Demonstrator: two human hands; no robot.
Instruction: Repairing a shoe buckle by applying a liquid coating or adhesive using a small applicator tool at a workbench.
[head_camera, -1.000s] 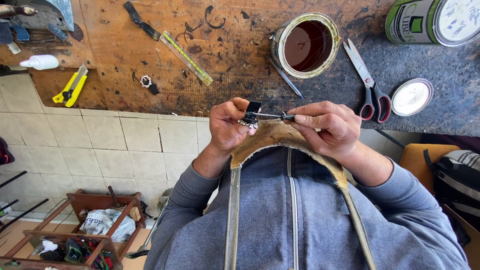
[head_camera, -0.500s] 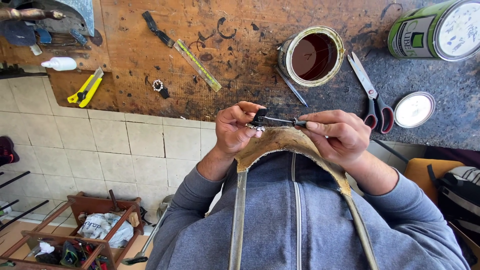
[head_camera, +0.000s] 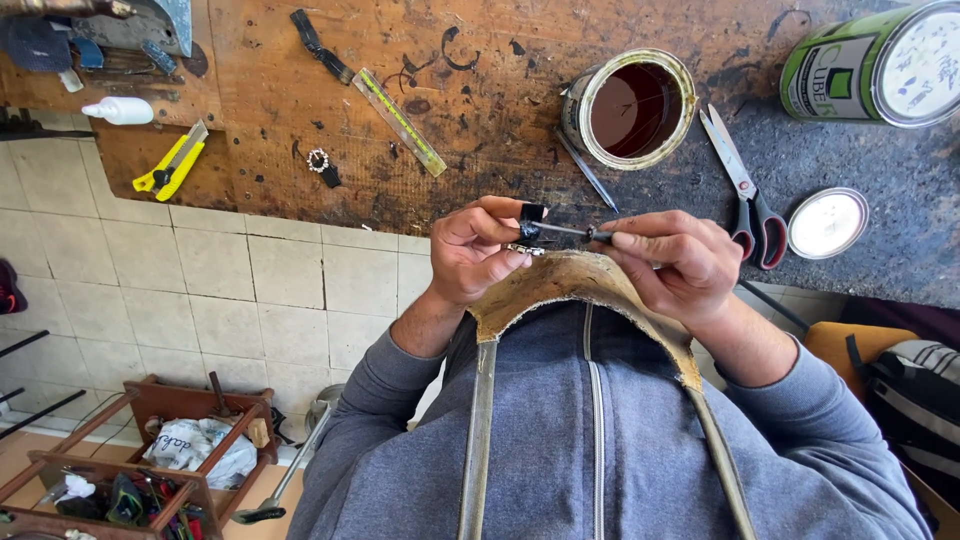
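Wearing a grey zipped top and a worn leather apron (head_camera: 560, 285), the person works just above the apron's curved upper edge, both hands raised in front of the chest. The left hand (head_camera: 470, 255) is pinched shut on a small black strap piece (head_camera: 531, 222) with a little metal fitting under it, held between thumb and fingertips. The right hand (head_camera: 675, 262) is closed around a thin dark tool (head_camera: 575, 232), whose slim shaft runs leftward and meets the black piece, so the two hands nearly touch. What the tool's tip does at the piece is too small to make out, and most of its handle is hidden inside the fist. Beyond the hands lies a stained wooden workbench (head_camera: 480, 120). On it, nearest, are red-handled scissors (head_camera: 745, 190) and a round white lid (head_camera: 828, 222), then an open tin of dark brown liquid (head_camera: 630, 108) with a pale rim. Left of the tin lie a yellow-green ruler (head_camera: 400, 122), a small ring-shaped fitting (head_camera: 320, 163), a yellow utility knife (head_camera: 172, 165) and a white squeeze bottle (head_camera: 120, 110). At the far right corner a green-labelled can (head_camera: 880, 60) lies on its side, cut off by the frame edge, its white end facing the camera. Below the bench, a wooden crate (head_camera: 150, 450) of odds and ends stands on the floor against pale tiles.
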